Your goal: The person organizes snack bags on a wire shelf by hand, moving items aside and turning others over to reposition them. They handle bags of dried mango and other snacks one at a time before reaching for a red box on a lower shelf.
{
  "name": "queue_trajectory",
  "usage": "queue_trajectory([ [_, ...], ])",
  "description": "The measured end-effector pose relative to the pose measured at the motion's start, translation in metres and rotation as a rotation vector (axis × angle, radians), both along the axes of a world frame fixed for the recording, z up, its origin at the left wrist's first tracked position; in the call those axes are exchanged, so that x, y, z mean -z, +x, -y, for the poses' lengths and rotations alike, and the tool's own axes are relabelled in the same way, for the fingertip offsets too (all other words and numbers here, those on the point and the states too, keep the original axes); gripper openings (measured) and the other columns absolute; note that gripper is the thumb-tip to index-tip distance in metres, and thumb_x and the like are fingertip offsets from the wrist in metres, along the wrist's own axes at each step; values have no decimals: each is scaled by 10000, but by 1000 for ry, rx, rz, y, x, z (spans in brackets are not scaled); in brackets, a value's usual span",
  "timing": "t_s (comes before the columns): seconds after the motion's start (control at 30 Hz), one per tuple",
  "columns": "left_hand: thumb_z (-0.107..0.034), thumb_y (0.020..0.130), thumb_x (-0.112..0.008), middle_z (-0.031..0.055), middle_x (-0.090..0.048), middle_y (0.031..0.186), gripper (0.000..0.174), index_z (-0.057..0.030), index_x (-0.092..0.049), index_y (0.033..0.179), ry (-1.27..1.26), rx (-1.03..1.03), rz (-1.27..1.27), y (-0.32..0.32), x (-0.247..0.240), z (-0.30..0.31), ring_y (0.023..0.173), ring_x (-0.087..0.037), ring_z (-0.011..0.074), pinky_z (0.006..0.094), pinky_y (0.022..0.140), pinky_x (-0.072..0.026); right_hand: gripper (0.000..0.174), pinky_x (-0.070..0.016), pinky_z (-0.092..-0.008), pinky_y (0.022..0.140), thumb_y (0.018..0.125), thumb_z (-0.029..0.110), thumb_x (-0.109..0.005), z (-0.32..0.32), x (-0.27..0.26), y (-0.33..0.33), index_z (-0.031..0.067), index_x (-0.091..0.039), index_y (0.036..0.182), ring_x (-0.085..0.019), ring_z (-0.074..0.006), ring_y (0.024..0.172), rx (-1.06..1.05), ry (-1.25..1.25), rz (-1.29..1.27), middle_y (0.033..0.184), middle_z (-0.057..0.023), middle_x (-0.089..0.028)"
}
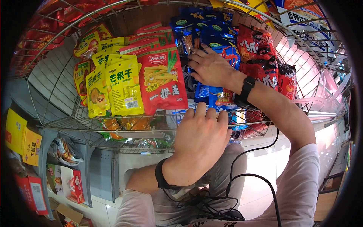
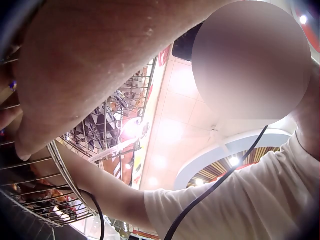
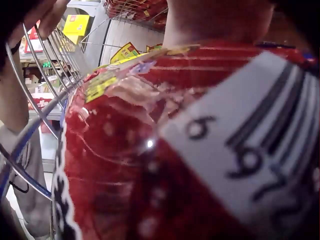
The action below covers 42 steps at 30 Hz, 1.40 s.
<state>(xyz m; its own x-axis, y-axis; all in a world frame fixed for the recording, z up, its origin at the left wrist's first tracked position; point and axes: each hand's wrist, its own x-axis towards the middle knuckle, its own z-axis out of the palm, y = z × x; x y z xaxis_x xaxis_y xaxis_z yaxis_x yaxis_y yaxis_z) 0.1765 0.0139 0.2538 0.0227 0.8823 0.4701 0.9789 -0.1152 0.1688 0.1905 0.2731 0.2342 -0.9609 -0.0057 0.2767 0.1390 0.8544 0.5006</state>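
Note:
My right hand (image 1: 213, 68) reaches in over the blue snack packets (image 1: 219, 28), its fingers spread and touching them. Close under that wrist lies a glossy red packet (image 3: 120, 165) with a white barcode label (image 3: 240, 140). My left hand (image 1: 202, 138) rests across the front rim of the wire basket (image 1: 151, 130), back of the hand up and fingers pointing inward. Left of the hands stand a red snack bag (image 1: 162, 77) with a green onion picture and yellow dried mango pouches (image 1: 124, 85). The left wrist view shows its thumb (image 2: 22, 152) beside the wires.
Red and black packets (image 1: 261, 56) fill the basket's right side. More wire baskets with red packs (image 1: 49, 34) and white-blue bags (image 1: 306, 22) stand beyond. A grey shelf with boxes (image 1: 73, 185) is at lower left. A black cable (image 1: 261, 174) hangs near my lap.

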Motion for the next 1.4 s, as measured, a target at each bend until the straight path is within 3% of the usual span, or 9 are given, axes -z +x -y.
queue_trajectory([
  [0.17,-338,895,-758,97,-658,839,303,-51,-664,917,8,-4,5,1,0,0,914,-628,289,417,793,-528,371,-347,-527,1236,973,323,-655,-5,4,-1,99,-717,1261,-555,-292,1381,-71,-27,35,1346,-97,-693],
  [0.47,-335,884,-768,95,-664,847,303,-52,-667,923,5,-15,-9,1,1,0,920,-628,287,416,798,-531,587,-361,-517,1221,977,479,-644,1,4,-2,-14,-666,1295,-603,-351,1273,113,24,-9,1223,-159,-712],
  [0.73,-332,878,-774,91,-652,835,300,-54,-664,904,6,-18,-11,2,0,-1,917,-626,285,412,795,-532,558,-335,-529,1237,977,480,-647,-7,8,-1,3,-669,1266,-562,-332,1350,-51,-13,44,1371,-160,-658],
  [0.87,-322,874,-779,95,-650,855,300,-57,-646,915,11,-14,-19,0,-1,0,911,-622,285,408,791,-532,564,-323,-539,1243,970,478,-656,-5,8,-5,2,-663,1272,-544,-332,1380,3,-64,97,1385,-168,-658],
  [0.97,-300,870,-787,99,-639,873,340,-38,-676,1057,-9,63,-8,-7,-9,7,916,-622,294,406,786,-527,571,-322,-541,1243,968,490,-651,1,6,-6,1,-661,1262,-545,-339,1379,78,-48,110,1357,-177,-672],
  [1.17,-219,823,-821,80,-667,937,596,-40,-640,1362,219,359,41,-15,-41,17,928,-644,286,397,784,-516,603,-315,-540,1232,974,551,-604,-3,9,-4,7,-687,1224,-566,-348,1310,54,-15,49,1268,-179,-703],
  [1.23,-162,794,-825,79,-732,1059,713,-119,-583,1463,437,592,168,-17,-50,17,845,-657,271,383,768,-514,600,-319,-533,1230,968,553,-613,-6,11,-5,10,-700,1210,-572,-344,1300,50,-30,55,1258,-178,-707],
  [1.27,-118,784,-805,72,-759,1137,709,-148,-601,1462,549,633,291,-12,-40,14,769,-651,247,370,673,-503,600,-319,-533,1230,968,553,-613,-5,10,-5,10,-700,1210,-572,-344,1300,50,-32,45,1258,-178,-707],
  [1.4,-105,788,-785,39,-765,1109,548,-180,-705,1324,858,741,199,-7,-31,10,777,-642,219,347,581,-470,583,-333,-518,1219,956,547,-634,-6,10,-4,16,-720,1180,-586,-337,1281,33,-81,38,1222,-170,-720],
])
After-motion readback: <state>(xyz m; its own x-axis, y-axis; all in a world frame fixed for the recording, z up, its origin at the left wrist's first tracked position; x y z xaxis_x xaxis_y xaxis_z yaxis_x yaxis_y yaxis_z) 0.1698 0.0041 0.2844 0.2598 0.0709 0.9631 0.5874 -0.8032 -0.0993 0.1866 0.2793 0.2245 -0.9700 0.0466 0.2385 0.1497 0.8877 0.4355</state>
